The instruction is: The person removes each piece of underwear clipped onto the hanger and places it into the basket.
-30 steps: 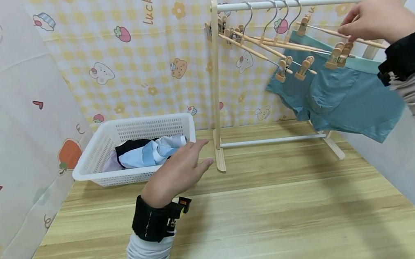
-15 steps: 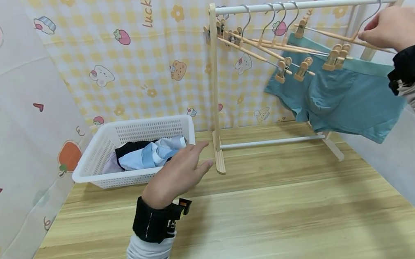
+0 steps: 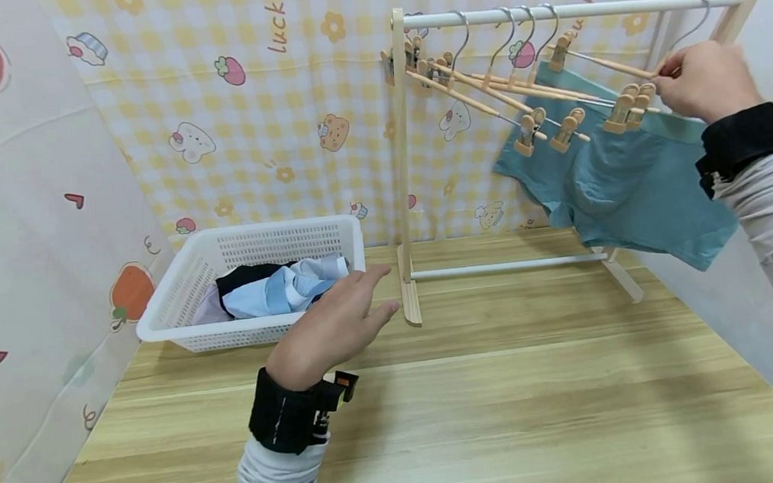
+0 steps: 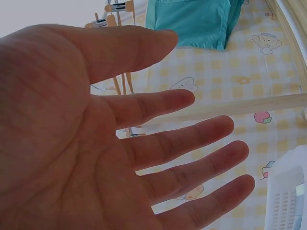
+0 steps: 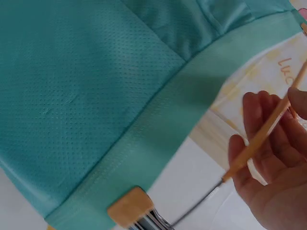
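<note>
In the head view, teal boxer briefs [image 3: 643,173] hang by their waistband from a wooden clip hanger [image 3: 612,62], whose hook is over the rail's right end. My right hand [image 3: 710,79] pinches this hanger's bar near its middle. The right wrist view shows the thumb across the bar, the other fingers [image 5: 249,112] loosely bent behind it, and a wooden clip [image 5: 130,207] on the waistband. My left hand [image 3: 328,323] hovers in front of the basket's right end, fingers extended. Its bare palm [image 4: 72,143] fills much of the left wrist view and holds nothing.
The white-railed wooden rack [image 3: 401,156] stands on the wood-grain table [image 3: 485,417]. Several clip hangers [image 3: 504,85] crowd its left and middle. A white basket [image 3: 180,332] at the left holds light blue, black and lilac clothes [image 3: 260,291]. A patterned cloth [image 3: 297,165] covers the back.
My right hand has come down from beside the rail, shifting right and then back left along the hanger bar. The hanger's hook now shows on the rail. My left hand has stayed put.
</note>
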Demonstrator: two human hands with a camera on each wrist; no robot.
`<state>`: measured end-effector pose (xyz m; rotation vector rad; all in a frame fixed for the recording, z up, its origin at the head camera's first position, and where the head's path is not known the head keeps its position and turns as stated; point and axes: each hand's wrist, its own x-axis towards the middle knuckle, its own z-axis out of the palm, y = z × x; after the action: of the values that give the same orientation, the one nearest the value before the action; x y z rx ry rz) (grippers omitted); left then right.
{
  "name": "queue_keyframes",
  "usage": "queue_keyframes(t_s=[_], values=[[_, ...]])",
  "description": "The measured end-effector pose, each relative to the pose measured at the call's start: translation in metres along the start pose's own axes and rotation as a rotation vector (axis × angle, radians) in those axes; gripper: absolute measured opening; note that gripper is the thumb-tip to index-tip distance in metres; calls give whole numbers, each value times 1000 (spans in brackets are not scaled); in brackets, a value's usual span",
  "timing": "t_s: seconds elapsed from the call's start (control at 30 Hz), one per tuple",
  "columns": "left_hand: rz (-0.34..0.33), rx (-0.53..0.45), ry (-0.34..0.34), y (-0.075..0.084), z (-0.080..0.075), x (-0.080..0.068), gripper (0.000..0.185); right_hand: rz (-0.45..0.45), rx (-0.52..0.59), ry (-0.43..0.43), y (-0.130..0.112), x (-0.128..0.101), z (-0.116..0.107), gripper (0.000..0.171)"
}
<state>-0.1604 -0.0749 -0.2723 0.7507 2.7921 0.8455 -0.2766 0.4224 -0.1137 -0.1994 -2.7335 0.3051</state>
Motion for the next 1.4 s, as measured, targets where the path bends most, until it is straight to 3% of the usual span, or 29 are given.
queue_keyframes(t_s=[0.23, 0.5, 0.93, 1.4], values=[[-6, 0, -4, 1, 1, 1, 62, 18, 53, 43, -3, -3, 5, 36], [-10, 1, -7, 2, 1, 2, 62, 48, 49, 25, -2, -4, 4, 37], [-13, 1, -12, 1, 2, 2, 62, 52, 32, 98, -4, -7, 0, 39], [-11, 8, -11, 2, 3, 3, 61, 83, 38, 119, -11, -20, -4, 40]])
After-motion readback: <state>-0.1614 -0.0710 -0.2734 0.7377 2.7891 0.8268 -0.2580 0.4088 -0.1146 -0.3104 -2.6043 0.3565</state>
